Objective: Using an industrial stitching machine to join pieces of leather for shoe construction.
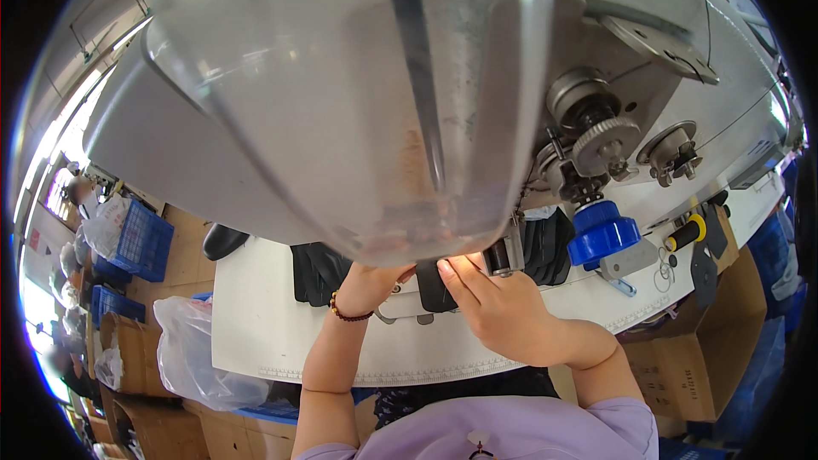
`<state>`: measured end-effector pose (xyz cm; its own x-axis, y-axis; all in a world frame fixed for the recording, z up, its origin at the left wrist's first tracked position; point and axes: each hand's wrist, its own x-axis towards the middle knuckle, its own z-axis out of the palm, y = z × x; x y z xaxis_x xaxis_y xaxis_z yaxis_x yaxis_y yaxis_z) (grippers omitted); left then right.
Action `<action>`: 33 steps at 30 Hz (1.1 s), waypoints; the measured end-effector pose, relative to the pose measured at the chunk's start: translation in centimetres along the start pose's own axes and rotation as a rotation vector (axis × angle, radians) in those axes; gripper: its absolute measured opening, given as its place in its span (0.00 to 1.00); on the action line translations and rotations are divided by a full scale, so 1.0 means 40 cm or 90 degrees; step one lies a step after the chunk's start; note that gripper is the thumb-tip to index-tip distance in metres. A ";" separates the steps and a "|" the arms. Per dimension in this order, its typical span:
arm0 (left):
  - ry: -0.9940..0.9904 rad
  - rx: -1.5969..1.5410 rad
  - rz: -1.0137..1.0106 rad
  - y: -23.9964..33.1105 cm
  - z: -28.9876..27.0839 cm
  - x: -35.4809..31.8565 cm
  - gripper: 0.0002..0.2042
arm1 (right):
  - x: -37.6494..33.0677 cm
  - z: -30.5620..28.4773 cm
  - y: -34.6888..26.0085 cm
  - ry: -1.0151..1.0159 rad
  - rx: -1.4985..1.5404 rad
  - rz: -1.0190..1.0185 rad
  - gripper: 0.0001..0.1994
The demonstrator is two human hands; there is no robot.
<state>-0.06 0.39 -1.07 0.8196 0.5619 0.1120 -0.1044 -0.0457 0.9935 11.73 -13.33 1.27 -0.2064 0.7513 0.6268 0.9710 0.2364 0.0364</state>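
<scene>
Fingers point(460, 277) of the right hand point(503, 311) are laid flat and pressed on a small black piece point(433, 290) just below the centre of the frame, beside the metal foot point(504, 254) of the sewing machine point(596, 77). The left hand point(371, 283), with a bead bracelet point(348, 313) at its wrist, is set against the piece's other side; its fingers are hidden under the clear guard point(341, 102), so it cannot be told whether they are curled or flat. The piece is best kept flat on the white table point(256, 324), held evenly from both sides, with fingertips kept clear of the foot. More black pieces point(317, 271) are stacked left of centre, a blue knob point(603, 232) sits to the right, and a plastic bag point(192, 349) hangs at lower left.
</scene>
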 end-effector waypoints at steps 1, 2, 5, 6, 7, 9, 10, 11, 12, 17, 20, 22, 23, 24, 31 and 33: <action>0.008 -0.009 -0.009 0.003 0.000 0.002 0.10 | -0.001 0.003 -0.003 -0.001 0.000 0.006 0.06; 0.007 -0.008 -0.010 0.008 0.001 0.004 0.10 | 0.000 0.004 -0.003 -0.001 -0.001 0.007 0.06; -0.023 -0.038 -0.009 0.018 0.002 0.005 0.10 | 0.002 0.005 -0.003 0.011 0.005 0.010 0.06; -0.016 -0.030 -0.005 0.016 0.001 0.004 0.09 | 0.003 0.004 -0.003 0.012 0.005 0.015 0.05; -0.007 -0.023 0.000 0.014 0.001 0.002 0.09 | 0.004 0.003 -0.002 0.012 0.004 0.019 0.05; 0.002 -0.032 -0.002 0.011 0.009 0.003 0.09 | 0.002 0.001 0.003 0.010 0.005 0.021 0.05; 0.011 -0.040 -0.006 0.011 0.012 0.002 0.08 | 0.001 0.000 0.003 0.007 0.008 0.024 0.04; 0.012 -0.039 -0.006 0.011 0.011 0.001 0.08 | 0.002 0.001 0.004 0.008 0.009 0.024 0.04; 0.018 -0.039 0.000 0.009 0.010 0.001 0.08 | 0.003 0.004 0.005 0.020 0.011 0.024 0.04; 0.078 -0.102 -0.005 -0.005 0.020 0.001 0.08 | 0.004 0.004 0.017 0.012 0.032 0.027 0.05; 0.074 -0.110 0.014 -0.022 0.014 -0.002 0.07 | 0.002 0.006 0.015 0.031 0.044 0.046 0.04; 0.091 -0.098 0.002 -0.033 0.007 -0.004 0.04 | -0.007 0.006 0.018 -0.097 0.052 0.066 0.24; 0.089 -0.098 0.003 -0.032 0.007 -0.003 0.04 | -0.007 0.007 0.020 -0.097 0.051 0.067 0.24; 0.082 -0.093 0.003 -0.030 0.007 -0.003 0.05 | -0.006 0.007 0.023 -0.079 0.049 0.060 0.24; 0.085 -0.123 0.018 -0.028 0.015 0.008 0.07 | 0.001 0.003 0.029 -0.075 0.052 0.050 0.24; 0.089 -0.121 0.014 -0.025 0.018 0.007 0.07 | -0.001 0.006 0.031 -0.075 0.055 0.048 0.24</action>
<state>0.67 -0.01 -2.02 0.7318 0.6716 0.1158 -0.2358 0.0901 0.9676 12.90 -12.92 1.09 -0.1509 0.8351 0.5291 0.9713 0.2248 -0.0778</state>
